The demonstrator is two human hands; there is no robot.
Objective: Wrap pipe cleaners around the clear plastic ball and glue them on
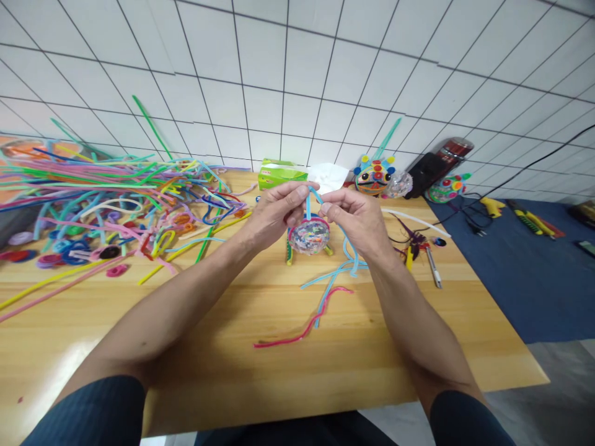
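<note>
Both hands are raised over the middle of the table, working on a light blue pipe cleaner [308,207]. My left hand [284,204] pinches it near its bent top. My right hand [354,218] grips the same pipe cleaner a little to the right, and a length of it trails below that hand. Just beneath my hands sits a clear round plastic piece [309,238] with a pink rim and colourful bits showing through it. Green-and-yellow legs stick out at its sides. Nearer to me lie loose blue pipe cleaners [331,286] and a red one [307,329].
A big heap of coloured pipe cleaners [116,192] covers the left side. At the back are a green tissue box [281,174], a decorated animal figure [373,176] and a dark bottle [439,162]. A pen [434,267] lies right, near a glue gun [491,207] on blue cloth.
</note>
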